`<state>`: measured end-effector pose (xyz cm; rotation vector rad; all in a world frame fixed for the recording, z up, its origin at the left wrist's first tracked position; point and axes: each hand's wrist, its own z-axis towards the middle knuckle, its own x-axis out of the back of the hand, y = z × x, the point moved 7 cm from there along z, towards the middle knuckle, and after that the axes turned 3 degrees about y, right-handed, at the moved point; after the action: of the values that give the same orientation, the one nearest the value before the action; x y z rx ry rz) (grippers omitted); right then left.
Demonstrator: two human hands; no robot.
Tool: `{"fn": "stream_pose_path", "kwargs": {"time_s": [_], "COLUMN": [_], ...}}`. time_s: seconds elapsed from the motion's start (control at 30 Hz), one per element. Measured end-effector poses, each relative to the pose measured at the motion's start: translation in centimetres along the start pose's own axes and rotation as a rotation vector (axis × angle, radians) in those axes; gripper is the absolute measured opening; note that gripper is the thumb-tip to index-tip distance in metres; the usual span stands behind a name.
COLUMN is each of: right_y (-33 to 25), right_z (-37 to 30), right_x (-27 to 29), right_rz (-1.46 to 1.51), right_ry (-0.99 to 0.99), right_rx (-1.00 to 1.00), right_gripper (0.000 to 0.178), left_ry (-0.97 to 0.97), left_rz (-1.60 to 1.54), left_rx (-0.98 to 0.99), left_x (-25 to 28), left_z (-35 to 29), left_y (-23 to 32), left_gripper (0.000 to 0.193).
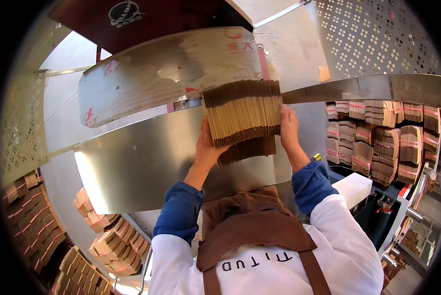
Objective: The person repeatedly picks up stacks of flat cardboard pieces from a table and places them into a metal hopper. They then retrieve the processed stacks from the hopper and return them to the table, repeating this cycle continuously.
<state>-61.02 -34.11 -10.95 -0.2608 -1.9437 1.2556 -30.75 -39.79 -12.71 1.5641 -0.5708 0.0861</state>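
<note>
Between my two hands a thick row of flat brown cardboard pieces (245, 113) stands on edge, pressed together over the metal worktop. My left hand (209, 146) grips its left end, the thumb reaching along the near lower edge. Against the right end presses my right hand (289, 127), fingers pointing away from me. The far and near edges of the pieces look darker than the middle. Below the row, a darker brown part (250, 149) shows nearer to me; whether it belongs to the same pieces I cannot tell.
The shiny metal worktop (142, 157) curves toward me, with a worn, printed panel (146, 78) behind it. Perforated metal panels (377, 39) flank both sides. Banded cardboard bundles (370, 135) fill the right side; more bundles (119, 246) stand low left. A white box-shaped part (353, 189) sits near my right elbow.
</note>
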Motion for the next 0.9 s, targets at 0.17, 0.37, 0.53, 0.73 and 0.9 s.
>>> {"fn": "stream_pose_path", "kwargs": {"time_s": [0.17, 0.37, 0.53, 0.73, 0.9], "right_y": [7.5, 5.3, 3.2, 3.0, 3.2], "right_z": [-2.7, -7.2, -8.1, -8.2, -8.1], "right_x": [2.2, 0.7, -0.4, -1.0, -0.9], "right_rz": [0.591, 0.128, -0.089, -0.291, -0.355], "right_ry": [-0.063, -0.266, -0.258, -0.204, -0.184], "right_rx": [-0.154, 0.118, 0.068, 0.112, 0.202], "right_gripper": [0.047, 0.085, 0.078, 0.066, 0.066], "left_ry": [-0.078, -0.002, -0.099, 0.009, 0.034], "left_rz": [0.2, 0.186, 0.325, 0.138, 0.162], "left_rx": [-0.078, -0.012, -0.171, -0.033, -0.093], "left_x": [-2.2, -2.6, -5.0, -4.4, -4.0], "left_z": [1.5, 0.0, -1.4, -0.8, -0.7], "left_y": [1.3, -0.9, -3.7, -2.0, -1.7], "left_gripper": [0.109, 0.096, 0.072, 0.09, 0.094]}}
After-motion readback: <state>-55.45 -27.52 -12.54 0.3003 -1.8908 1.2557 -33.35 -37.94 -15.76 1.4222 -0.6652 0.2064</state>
